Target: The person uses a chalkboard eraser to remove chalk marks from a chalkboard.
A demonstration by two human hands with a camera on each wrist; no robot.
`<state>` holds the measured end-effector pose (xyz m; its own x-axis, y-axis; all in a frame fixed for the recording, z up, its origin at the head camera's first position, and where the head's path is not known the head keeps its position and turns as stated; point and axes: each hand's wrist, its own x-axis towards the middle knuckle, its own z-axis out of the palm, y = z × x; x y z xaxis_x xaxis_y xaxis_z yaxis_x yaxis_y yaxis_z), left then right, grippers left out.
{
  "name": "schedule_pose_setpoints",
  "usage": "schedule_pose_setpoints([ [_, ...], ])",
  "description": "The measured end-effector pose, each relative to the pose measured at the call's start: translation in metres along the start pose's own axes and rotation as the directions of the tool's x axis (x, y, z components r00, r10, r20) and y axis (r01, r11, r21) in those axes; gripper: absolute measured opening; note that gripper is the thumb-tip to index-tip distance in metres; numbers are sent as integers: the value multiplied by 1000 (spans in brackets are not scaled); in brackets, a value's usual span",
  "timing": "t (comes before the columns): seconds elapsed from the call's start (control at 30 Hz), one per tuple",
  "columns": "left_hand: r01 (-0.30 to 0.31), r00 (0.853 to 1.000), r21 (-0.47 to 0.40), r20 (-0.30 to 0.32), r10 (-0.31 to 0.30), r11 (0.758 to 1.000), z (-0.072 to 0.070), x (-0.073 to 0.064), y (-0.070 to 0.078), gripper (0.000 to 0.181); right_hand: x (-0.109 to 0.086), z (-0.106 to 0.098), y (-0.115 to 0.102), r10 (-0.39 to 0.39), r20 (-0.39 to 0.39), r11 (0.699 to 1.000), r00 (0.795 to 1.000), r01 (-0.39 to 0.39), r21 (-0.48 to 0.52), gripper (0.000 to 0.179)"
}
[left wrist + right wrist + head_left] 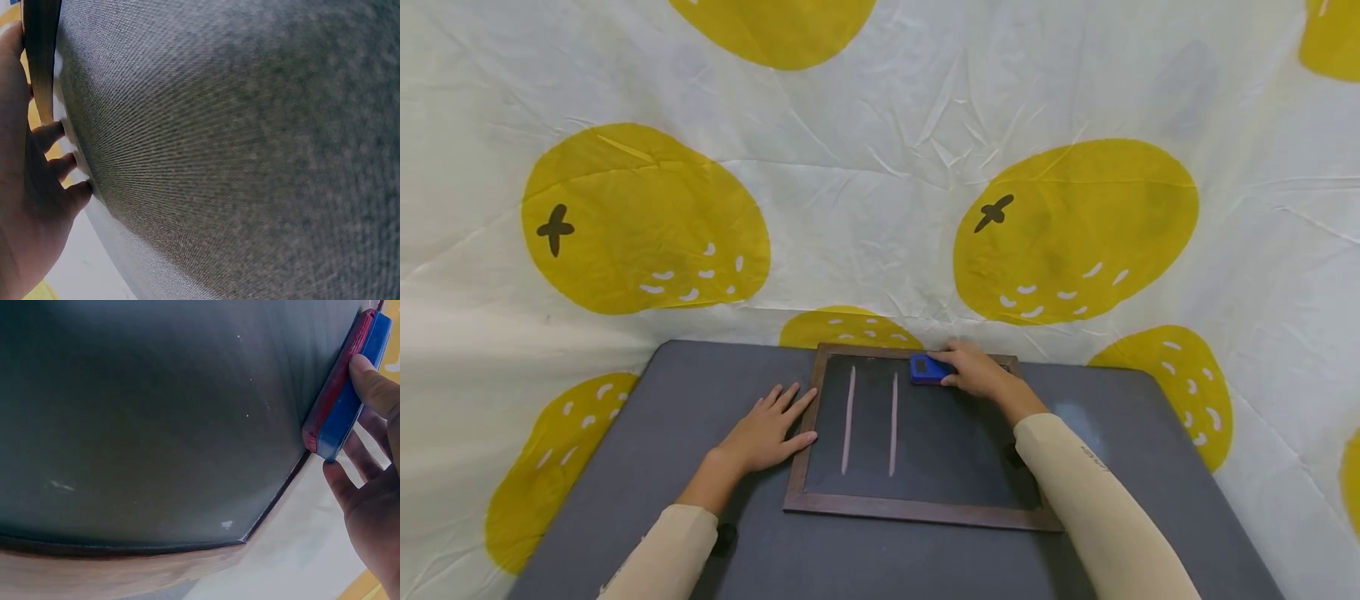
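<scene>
My right hand [976,371] pinches the eraser [927,369] at the top edge of the chalkboard [931,442], while my left hand [767,433], fingers spread, touches its left edge, where pressing too lightly could let a hard stroke skid it.

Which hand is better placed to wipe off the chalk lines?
Likely the right: the right hand grips the eraser, just right of both chalk lines. The left hand lies spread at the left side of the frame, holding no eraser.
</scene>
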<state>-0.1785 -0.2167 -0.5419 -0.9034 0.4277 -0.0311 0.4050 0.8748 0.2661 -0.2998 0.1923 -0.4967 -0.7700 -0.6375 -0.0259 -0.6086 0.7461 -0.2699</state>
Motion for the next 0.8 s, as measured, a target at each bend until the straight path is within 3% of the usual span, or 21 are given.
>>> schedule_pose_setpoints([
  [0.23,2,1000,2,1,-2,1000,1,-1,1,79,-1,3,0,-10,-11,1000,1000,10,12,58],
  [0.5,4,1000,-6,4,-4,1000,-2,-2,3,79,-5,6,-1,-53,-23,998,998,52,-40,58],
  [0.8,6,1000,-12,5,-5,1000,-3,-2,2,79,-22,10,-15,-69,6,996,998,69,-47,58],
])
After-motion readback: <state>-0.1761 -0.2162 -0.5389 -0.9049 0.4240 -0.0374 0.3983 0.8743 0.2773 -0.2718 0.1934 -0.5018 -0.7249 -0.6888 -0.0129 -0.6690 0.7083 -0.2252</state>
